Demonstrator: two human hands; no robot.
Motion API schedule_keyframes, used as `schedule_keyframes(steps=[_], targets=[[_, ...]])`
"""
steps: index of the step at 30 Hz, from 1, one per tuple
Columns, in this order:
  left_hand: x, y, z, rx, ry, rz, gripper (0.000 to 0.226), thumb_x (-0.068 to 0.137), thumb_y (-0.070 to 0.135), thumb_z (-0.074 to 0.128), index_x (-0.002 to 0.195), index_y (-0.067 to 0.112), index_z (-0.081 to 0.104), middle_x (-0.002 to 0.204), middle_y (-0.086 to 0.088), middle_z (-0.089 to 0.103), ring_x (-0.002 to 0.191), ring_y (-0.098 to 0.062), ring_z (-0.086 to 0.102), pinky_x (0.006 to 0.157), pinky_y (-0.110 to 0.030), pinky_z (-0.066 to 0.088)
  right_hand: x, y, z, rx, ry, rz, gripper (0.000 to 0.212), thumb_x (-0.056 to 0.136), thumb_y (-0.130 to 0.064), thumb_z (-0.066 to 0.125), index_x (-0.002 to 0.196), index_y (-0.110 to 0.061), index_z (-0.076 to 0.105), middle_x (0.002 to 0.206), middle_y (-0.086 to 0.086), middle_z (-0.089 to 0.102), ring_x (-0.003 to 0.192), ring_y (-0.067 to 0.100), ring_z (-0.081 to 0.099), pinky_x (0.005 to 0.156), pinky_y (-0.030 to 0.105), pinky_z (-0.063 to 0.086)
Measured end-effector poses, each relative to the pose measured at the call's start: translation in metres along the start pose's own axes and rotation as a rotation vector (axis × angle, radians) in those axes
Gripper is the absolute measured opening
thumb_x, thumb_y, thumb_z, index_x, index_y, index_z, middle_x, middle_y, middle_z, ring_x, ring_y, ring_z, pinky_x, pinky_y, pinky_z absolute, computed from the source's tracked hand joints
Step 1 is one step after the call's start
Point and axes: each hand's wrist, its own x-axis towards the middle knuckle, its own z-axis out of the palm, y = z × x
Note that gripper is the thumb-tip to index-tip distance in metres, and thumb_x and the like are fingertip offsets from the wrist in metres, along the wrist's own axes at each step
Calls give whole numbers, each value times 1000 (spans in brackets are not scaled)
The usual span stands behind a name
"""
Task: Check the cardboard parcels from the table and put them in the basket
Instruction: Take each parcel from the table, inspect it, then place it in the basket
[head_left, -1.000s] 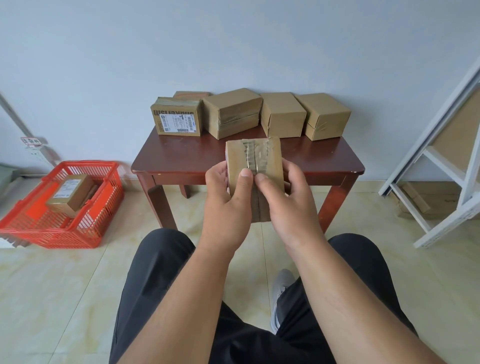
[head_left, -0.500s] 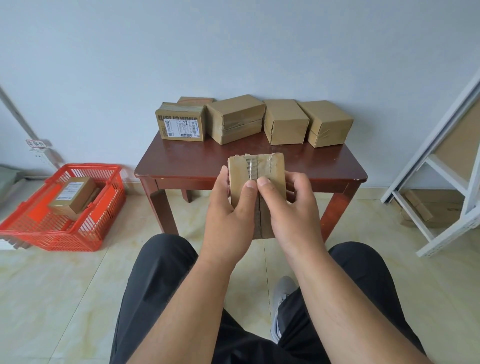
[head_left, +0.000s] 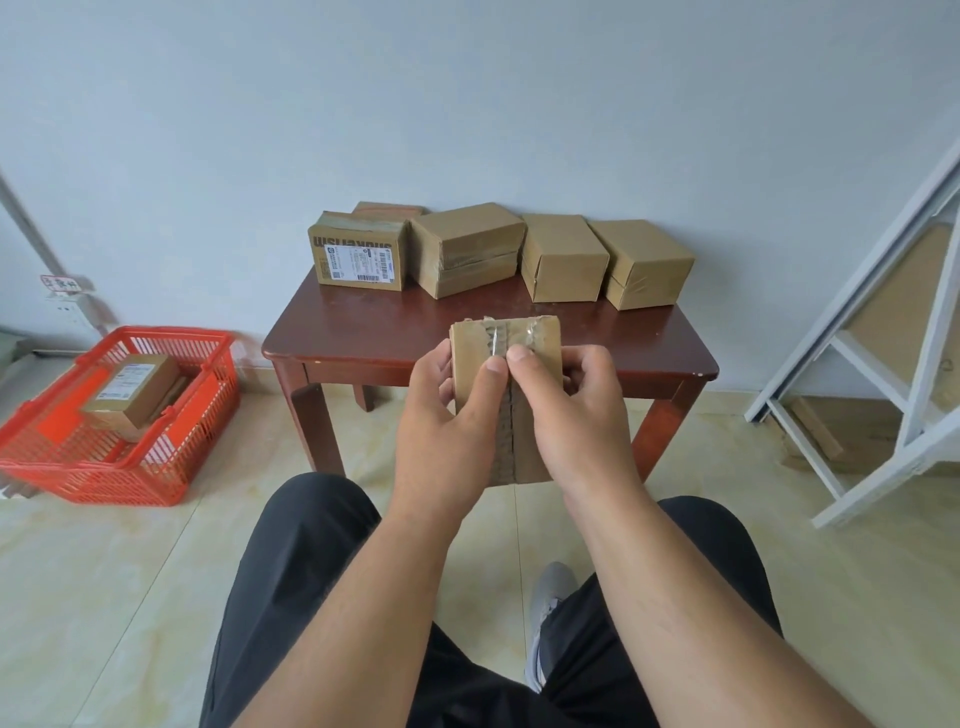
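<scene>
I hold a small taped cardboard parcel (head_left: 506, 340) upright in front of the dark wooden table (head_left: 363, 332). My left hand (head_left: 447, 421) grips its left side and my right hand (head_left: 576, 415) its right side, both thumbs pressed on the taped seam. Along the table's back edge stand several more parcels: one with a printed label (head_left: 357, 254), a plain one (head_left: 467, 249), another (head_left: 563, 260) and a fourth (head_left: 641, 262). A flat parcel (head_left: 387, 209) lies behind the labelled one. The red basket (head_left: 156, 467) on the floor at left holds a labelled parcel (head_left: 132, 389).
My legs in black trousers and one grey shoe (head_left: 548, 613) fill the lower frame. A white frame (head_left: 883, 338) leans against the wall at right, with cardboard (head_left: 852, 426) on the floor behind it. A wall socket (head_left: 65, 306) sits at far left.
The view has shifted slightly, so the table and parcels sit a little lower in frame. My thumbs have slid a bit along the tape; the parcel stays in both hands.
</scene>
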Motion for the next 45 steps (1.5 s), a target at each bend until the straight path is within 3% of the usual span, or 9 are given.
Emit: schedule_keyframes(steps=[4, 15, 22, 27, 31, 35, 38, 41, 45], targets=[[5, 5, 0, 26, -11, 3, 37, 97, 46, 71, 131, 42, 58, 116, 28, 71, 116, 2, 66, 100, -44, 59, 5, -2, 3, 24, -36, 0, 24, 96, -41, 71, 120, -36, 66, 103, -19, 73, 89, -11, 66, 76, 21, 50], [51, 19, 8, 116, -88, -113, 35, 98, 41, 69, 130, 38, 56, 114, 21, 72, 106, 4, 69, 99, -45, 59, 41, -4, 9, -16, 8, 100, 23, 96, -49, 70, 117, -41, 66, 111, -16, 73, 108, 3, 68, 97, 36, 56], [87, 21, 16, 125, -92, -120, 29, 95, 45, 70, 120, 45, 55, 120, 20, 70, 105, 2, 69, 95, -44, 60, 76, -11, 20, 17, 21, 119, 23, 95, -48, 70, 116, -39, 64, 108, -19, 71, 97, -5, 66, 77, 23, 48], [112, 26, 25, 117, -69, -103, 40, 81, 59, 67, 116, 45, 55, 124, 19, 67, 110, -1, 68, 95, -49, 60, 100, -16, 27, -10, 21, 95, 22, 96, -44, 69, 115, -36, 62, 106, -17, 71, 92, -8, 66, 77, 22, 48], [125, 28, 30, 110, -32, -85, 28, 94, 48, 71, 114, 40, 53, 122, 15, 67, 106, 2, 68, 96, -42, 60, 116, -15, 32, -103, -28, 22, 16, 101, -41, 64, 113, -32, 58, 112, -12, 68, 94, -10, 63, 73, 11, 45], [133, 27, 26, 114, 23, -70, 26, 96, 47, 70, 112, 35, 54, 118, 16, 66, 106, 5, 65, 92, -30, 56, 126, -15, 40, -164, -77, -19, 12, 102, -39, 63, 108, -33, 55, 120, -9, 64, 108, 0, 62, 81, 19, 45], [133, 25, 19, 117, 43, -68, 33, 97, 48, 68, 120, 30, 55, 121, 16, 64, 105, 7, 64, 86, -26, 54, 126, -12, 48, -160, -58, -31, 16, 101, -44, 65, 107, -33, 55, 120, -8, 64, 109, 0, 62, 81, 18, 45], [129, 23, 13, 126, 44, -66, 31, 97, 48, 66, 120, 32, 54, 118, 17, 66, 102, 7, 66, 89, -30, 57, 118, -8, 54, -116, -25, -22, 22, 99, -49, 67, 111, -33, 56, 119, -9, 65, 98, -9, 63, 71, 4, 44], [125, 20, 7, 130, 53, -101, 31, 97, 50, 66, 118, 31, 56, 110, 15, 69, 93, 10, 67, 85, -28, 56, 110, -5, 57, -55, -26, 10, 31, 95, -51, 71, 117, -32, 61, 116, -13, 70, 96, -12, 65, 71, 6, 49]])
